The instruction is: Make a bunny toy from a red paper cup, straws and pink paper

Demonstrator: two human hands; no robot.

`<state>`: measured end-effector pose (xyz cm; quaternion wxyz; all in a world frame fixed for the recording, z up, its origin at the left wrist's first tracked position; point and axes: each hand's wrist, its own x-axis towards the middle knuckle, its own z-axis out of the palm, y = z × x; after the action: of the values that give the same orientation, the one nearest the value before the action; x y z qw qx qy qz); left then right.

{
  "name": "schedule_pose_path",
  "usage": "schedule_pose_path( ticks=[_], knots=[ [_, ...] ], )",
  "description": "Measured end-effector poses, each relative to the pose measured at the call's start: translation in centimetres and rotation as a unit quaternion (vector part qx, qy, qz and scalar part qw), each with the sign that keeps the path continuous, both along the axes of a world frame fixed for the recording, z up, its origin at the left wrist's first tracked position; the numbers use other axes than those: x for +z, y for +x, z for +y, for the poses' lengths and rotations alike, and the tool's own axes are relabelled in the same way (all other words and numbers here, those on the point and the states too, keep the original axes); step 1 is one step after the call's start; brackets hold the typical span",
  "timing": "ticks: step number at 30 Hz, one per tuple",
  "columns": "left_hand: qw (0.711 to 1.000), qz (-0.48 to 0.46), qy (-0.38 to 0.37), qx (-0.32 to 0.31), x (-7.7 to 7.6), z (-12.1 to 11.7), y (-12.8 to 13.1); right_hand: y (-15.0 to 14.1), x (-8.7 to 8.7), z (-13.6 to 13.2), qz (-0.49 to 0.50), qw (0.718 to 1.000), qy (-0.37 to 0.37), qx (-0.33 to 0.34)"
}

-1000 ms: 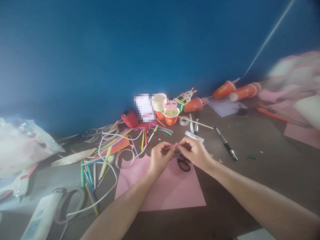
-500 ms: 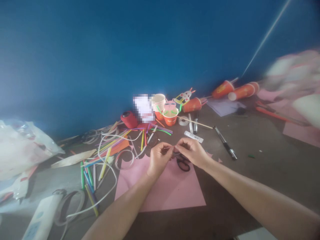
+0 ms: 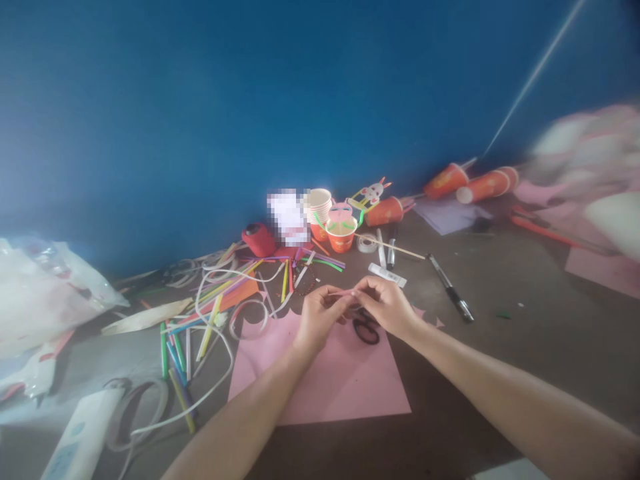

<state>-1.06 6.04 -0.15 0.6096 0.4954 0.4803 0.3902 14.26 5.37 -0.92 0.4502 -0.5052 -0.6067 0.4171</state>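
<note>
My left hand [image 3: 321, 317] and my right hand [image 3: 386, 304] meet fingertip to fingertip, both closed in a pinch on a small piece of pink paper [image 3: 342, 293]. Most of that piece is hidden by the fingers. Below them lies a pink sheet of paper [image 3: 345, 387] with a jagged, cut upper edge. Black scissors [image 3: 367, 330] rest on the sheet under my right hand, their handles showing and the blades largely covered. Small pink scraps [image 3: 439, 323] lie just right of my right wrist. A glue tube [image 3: 387, 274] is on the table beyond my right hand.
An orange paper cup [image 3: 341, 237] with a pink paper figure stands ahead, beside stacked cups [image 3: 319, 200]. Coloured straws [image 3: 180, 363], a white cable [image 3: 233, 347] and a power strip [image 3: 83, 433] lie left. A pen [image 3: 453, 293] lies right, a plastic bag [image 3: 50, 287] far left.
Both hands stay in nearly the same place over the pink sheet. The fingers shift slightly around the small pink paper, and a bit more of it shows now than half a second ago.
</note>
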Motion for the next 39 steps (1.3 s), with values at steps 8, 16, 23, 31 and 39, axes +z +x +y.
schedule_pose_path(
  ticks=[8,16,23,31,39],
  knots=[
    [0.996,-0.067,-0.055,-0.004,-0.3,0.0,0.1,-0.2,0.6,-0.4,-0.017,1.0,0.006,-0.002],
    [0.993,-0.085,-0.079,0.002,0.0,0.0,0.0,-0.2,-0.3,-0.2,-0.031,0.999,-0.036,0.008],
    [0.995,-0.06,-0.074,-0.001,0.1,0.2,-0.1,0.2,-0.1,-0.4,-0.072,0.996,-0.033,0.03],
    [0.999,-0.025,-0.003,-0.029,-0.4,0.3,-0.4,0.3,0.7,-0.6,-0.105,0.994,-0.02,0.039],
    [0.998,0.015,0.041,-0.043,-0.9,0.1,-0.3,0.5,0.5,-0.6,-0.098,0.995,-0.003,0.021]
  ],
)
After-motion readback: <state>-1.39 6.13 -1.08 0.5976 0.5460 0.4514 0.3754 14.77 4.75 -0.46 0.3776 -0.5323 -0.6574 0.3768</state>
